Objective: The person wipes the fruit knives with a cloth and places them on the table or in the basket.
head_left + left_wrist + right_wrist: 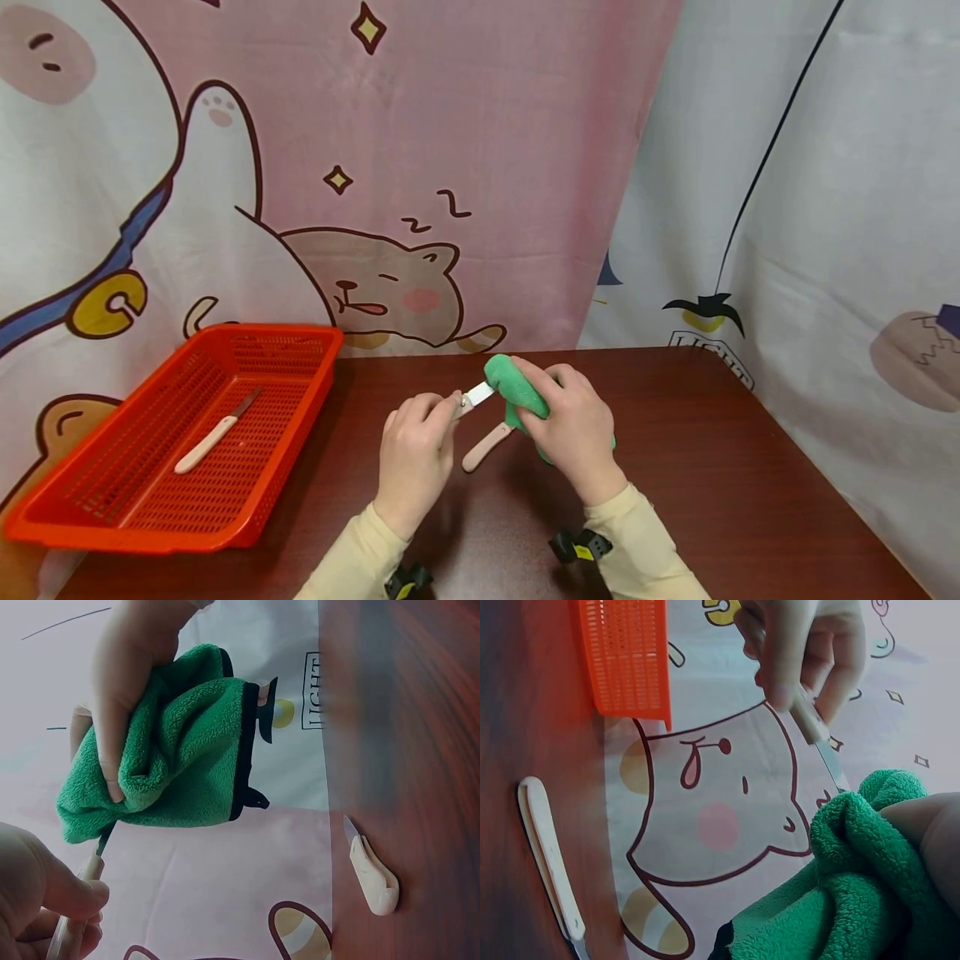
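Observation:
My left hand grips the pale handle of a folding knife with its blade out, pointing toward my right hand. In my right hand a green fluffy cloth is pinched round the far part of that blade, hiding the tip. Dark edging and a small loop show on the cloth in the left wrist view. On the table below lies a second folding knife, its blade partly out; it shows whole in the left wrist view, apart from both hands.
To the left stands an orange-red plastic basket with slotted walls, and a third pale-handled knife lies inside it, blade out. The brown table meets a printed cloth backdrop behind and at the right.

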Demonstrator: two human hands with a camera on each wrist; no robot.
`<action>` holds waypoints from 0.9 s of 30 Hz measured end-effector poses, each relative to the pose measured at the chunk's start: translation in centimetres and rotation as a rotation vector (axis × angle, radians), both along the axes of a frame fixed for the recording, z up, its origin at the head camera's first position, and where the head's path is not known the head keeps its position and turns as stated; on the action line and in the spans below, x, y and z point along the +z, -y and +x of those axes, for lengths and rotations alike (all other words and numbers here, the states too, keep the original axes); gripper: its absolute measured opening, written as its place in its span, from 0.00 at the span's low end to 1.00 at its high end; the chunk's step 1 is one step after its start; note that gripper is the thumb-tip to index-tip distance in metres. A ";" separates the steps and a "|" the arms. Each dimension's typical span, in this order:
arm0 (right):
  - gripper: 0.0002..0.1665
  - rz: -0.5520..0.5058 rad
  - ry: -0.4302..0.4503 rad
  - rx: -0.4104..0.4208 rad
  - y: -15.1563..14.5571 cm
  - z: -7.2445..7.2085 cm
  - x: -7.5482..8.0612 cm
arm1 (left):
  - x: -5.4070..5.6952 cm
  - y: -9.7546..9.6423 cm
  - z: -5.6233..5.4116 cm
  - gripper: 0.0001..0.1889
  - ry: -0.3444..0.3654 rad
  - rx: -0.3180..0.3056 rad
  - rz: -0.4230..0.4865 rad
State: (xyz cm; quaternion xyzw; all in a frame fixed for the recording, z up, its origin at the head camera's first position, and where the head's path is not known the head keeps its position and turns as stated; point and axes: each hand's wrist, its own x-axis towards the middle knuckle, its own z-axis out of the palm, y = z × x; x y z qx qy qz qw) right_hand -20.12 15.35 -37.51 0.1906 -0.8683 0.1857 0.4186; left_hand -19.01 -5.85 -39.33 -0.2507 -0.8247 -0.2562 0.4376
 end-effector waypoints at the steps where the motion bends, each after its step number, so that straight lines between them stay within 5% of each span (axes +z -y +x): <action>1: 0.36 -0.004 0.004 -0.006 -0.1 0.0 0.1 | 0.0 0.0 0.0 0.18 -0.003 -0.002 0.003; 27: 0.34 -0.064 0.055 -0.083 -1.9 -0.4 0.5 | -0.1 -0.2 0.1 0.19 -0.015 -0.039 0.017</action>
